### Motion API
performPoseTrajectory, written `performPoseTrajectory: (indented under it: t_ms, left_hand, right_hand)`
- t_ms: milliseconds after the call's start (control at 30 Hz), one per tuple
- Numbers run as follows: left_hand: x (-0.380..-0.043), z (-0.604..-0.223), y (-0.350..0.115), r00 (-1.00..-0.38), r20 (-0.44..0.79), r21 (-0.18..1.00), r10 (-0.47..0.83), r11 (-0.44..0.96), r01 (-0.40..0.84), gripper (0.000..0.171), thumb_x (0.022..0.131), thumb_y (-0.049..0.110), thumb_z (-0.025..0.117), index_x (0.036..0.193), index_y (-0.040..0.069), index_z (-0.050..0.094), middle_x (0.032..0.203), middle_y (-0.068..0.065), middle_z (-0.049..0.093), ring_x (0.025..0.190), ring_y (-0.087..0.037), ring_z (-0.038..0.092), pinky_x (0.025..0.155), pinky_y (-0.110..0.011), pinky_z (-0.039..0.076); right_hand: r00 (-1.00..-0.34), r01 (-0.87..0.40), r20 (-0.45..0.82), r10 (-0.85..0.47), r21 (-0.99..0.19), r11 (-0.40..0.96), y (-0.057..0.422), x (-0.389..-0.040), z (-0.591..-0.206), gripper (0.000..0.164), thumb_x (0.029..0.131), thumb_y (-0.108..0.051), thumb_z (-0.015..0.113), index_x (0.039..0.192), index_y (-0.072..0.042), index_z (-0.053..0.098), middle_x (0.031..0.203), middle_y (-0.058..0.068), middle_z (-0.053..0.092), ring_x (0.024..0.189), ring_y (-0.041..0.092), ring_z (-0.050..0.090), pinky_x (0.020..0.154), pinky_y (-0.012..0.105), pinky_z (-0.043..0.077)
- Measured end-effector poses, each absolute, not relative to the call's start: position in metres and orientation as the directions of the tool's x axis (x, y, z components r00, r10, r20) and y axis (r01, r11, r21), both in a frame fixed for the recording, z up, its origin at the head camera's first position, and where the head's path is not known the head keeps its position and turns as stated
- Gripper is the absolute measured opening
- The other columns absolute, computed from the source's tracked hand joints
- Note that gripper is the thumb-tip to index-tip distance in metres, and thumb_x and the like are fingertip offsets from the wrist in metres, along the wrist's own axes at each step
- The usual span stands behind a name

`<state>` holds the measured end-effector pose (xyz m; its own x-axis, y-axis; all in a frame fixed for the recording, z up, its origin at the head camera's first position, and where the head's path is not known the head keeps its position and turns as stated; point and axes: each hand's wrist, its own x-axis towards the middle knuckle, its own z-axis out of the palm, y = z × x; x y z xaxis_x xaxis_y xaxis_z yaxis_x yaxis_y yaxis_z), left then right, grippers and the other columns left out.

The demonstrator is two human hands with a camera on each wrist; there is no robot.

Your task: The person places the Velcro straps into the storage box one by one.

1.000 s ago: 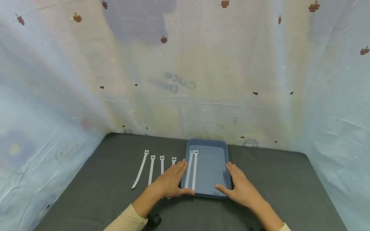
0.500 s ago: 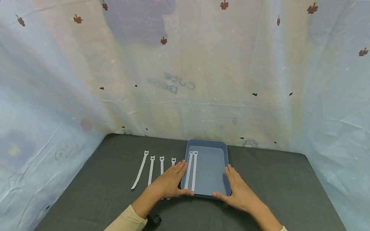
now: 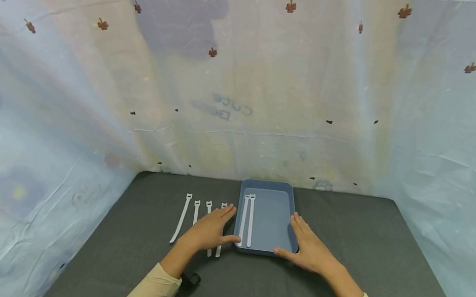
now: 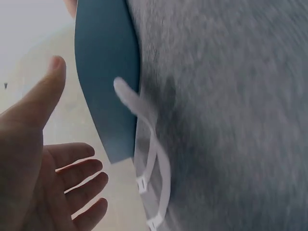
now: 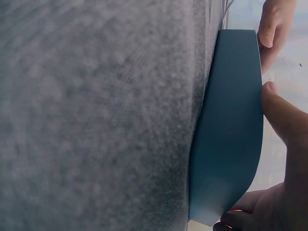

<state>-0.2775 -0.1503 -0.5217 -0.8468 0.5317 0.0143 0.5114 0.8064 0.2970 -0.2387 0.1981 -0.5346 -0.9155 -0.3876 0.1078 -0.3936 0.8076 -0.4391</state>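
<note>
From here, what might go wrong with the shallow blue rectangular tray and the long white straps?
The left hand hangs above some long white straps and might brush them out of line. The right hand touches the shallow blue rectangular tray; an uneven push might turn it and shift the two white straps inside.

I see a blue-grey rect. tray [image 3: 271, 222] flat on the table [image 3: 344, 231], long sides running front to back. Inside, 2 white straps [image 3: 250, 224] w/ slotted heads at the far end lie side by side near its L wall. Outside, L of the tray, 4 more white straps [image 3: 181, 218] lie approx. parallel, heads also far; 3 partly hidden, leftmost slightly bent.
</note>
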Motion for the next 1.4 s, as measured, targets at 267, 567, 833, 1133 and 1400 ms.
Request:
performPoseTrajectory:
  t_ms: [267,567,833,1133,1400]
  left_hand:
    - [-0.281,-0.518,-0.171,-0.887,0.094,0.296,0.452,0.838,0.458,0.085,0.1,0.06,0.07,0.164,0.01,0.045,0.166,-0.013,0.047,0.15,-0.038,0.049,0.118,-0.061,0.044]
    - [-0.284,-0.516,-0.193,-0.94,0.134,0.363,0.314,0.867,0.341,0.068,0.103,0.052,0.07,0.158,0.015,0.055,0.158,-0.015,0.055,0.143,-0.04,0.054,0.11,-0.064,0.05]
    - [-0.287,-0.513,-0.214,-0.964,0.129,0.495,0.231,0.827,0.264,0.06,0.103,0.042,0.073,0.152,0.01,0.06,0.154,-0.017,0.059,0.14,-0.041,0.056,0.109,-0.066,0.05]
    - [-0.297,-0.511,-0.24,-0.973,0.119,0.563,0.197,0.794,0.23,0.053,0.106,0.032,0.071,0.148,0.002,0.06,0.144,-0.021,0.062,0.129,-0.043,0.062,0.098,-0.061,0.056]
    - [-0.307,-0.512,-0.256,-0.984,0.08,0.625,0.16,0.761,0.174,0.049,0.108,0.028,0.07,0.145,-0.002,0.06,0.141,-0.022,0.065,0.126,-0.042,0.064,0.098,-0.058,0.057]
  right_hand:
    - [-0.915,-0.397,0.124,-0.384,-0.445,0.803,0.199,-0.238,-0.535,0.121,0.09,-0.073,0.073,0.166,0.008,0.024,0.175,0.028,0.02,0.16,0.047,0.025,0.123,0.065,0.035]
    - [-0.918,-0.387,0.106,-0.383,-0.458,0.8,0.198,-0.238,-0.536,0.123,0.09,-0.075,0.071,0.166,0.008,0.023,0.175,0.028,0.018,0.16,0.048,0.024,0.123,0.066,0.034]
    - [-0.922,-0.368,0.079,-0.378,-0.477,0.798,0.196,-0.239,-0.535,0.125,0.089,-0.077,0.072,0.168,0.006,0.021,0.176,0.025,0.015,0.161,0.046,0.021,0.125,0.065,0.032]
    - [-0.922,-0.367,0.074,-0.38,-0.481,0.796,0.197,-0.238,-0.534,0.125,0.089,-0.075,0.073,0.167,0.007,0.02,0.176,0.026,0.014,0.162,0.046,0.021,0.124,0.065,0.032]
    - [-0.922,-0.365,0.07,-0.38,-0.481,0.797,0.198,-0.238,-0.534,0.126,0.089,-0.077,0.071,0.168,0.007,0.02,0.176,0.026,0.014,0.161,0.046,0.02,0.124,0.066,0.032]
